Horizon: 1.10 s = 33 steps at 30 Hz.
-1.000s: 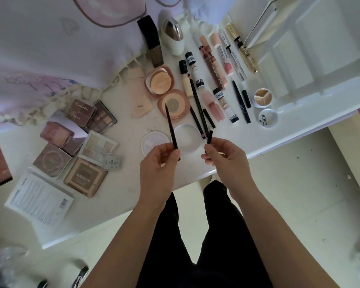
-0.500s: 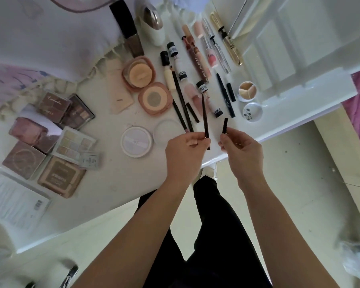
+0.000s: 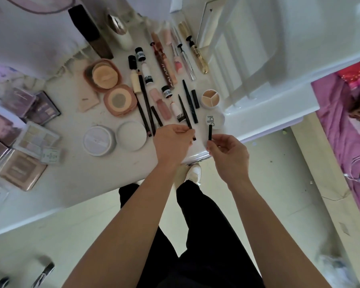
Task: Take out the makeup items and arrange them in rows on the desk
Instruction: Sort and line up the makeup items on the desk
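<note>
My left hand (image 3: 172, 143) pinches a thin black eyeliner pencil (image 3: 185, 113) near its lower end, tip pointing away, over the desk's front edge. My right hand (image 3: 229, 154) pinches the pencil's short black cap (image 3: 210, 132), held upright a little to the right, apart from the pencil. Makeup lies in rows on the white desk (image 3: 104, 175): black pencils (image 3: 146, 104), tubes and mascaras (image 3: 183, 59), two open round powder compacts (image 3: 105, 76), two white round jars (image 3: 98, 140) and eyeshadow palettes (image 3: 35, 140) at the left.
A small tri-colour concealer pot (image 3: 210, 99) and its lid (image 3: 213, 120) sit by the desk's right edge. A white ladder frame (image 3: 247, 59) rises at the right, with a pink bed (image 3: 345, 125) beyond. White cloth (image 3: 29, 38) covers the desk's far left. My legs stand below.
Both hands have moved right and forward along the desk edge with the pencil and cap still apart. The pencil's tip now reaches in among the row of pens near the concealer pot.
</note>
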Motion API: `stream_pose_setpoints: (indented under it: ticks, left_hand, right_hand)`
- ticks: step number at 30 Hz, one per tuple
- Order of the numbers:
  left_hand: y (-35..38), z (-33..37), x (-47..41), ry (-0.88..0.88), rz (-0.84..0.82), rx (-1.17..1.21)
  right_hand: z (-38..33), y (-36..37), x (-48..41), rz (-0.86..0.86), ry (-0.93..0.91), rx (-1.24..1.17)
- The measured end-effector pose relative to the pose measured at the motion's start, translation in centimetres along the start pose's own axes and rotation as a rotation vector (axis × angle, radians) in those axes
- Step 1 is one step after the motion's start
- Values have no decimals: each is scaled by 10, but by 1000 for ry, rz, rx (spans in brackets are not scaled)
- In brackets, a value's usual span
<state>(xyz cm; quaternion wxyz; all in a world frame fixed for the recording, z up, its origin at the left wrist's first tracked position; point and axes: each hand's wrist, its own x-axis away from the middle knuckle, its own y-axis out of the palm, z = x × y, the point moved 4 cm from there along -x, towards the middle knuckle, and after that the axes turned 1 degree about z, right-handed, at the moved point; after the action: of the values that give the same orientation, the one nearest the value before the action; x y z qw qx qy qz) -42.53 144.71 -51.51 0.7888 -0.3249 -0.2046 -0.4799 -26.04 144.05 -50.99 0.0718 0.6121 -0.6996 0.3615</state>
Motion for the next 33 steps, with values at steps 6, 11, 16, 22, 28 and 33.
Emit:
stream_pose_setpoints:
  ticks: [6,11,16,22,28,33]
  left_hand:
    - [15,-3,15,-16,-3,-52]
    - [-20,-16,27,121,209,-293]
    - [-38,-39,39,58,252,-174]
    - [-39,-45,38,71,218,-146]
    - [-41,-58,45,85,250,-178]
    - [-76,-50,62,204,384,-278]
  right_hand:
    - [-3,-27,-15,-46,-62,102]
    - [-19,-13,-3,-139,-262,249]
    - [-35,7,3,-182,-455,551]
    - [-39,17,-4,-163,-503,656]
    - [-23,5,-2,-145,-481,619]
    - [-23,12,11,-222,-481,694]
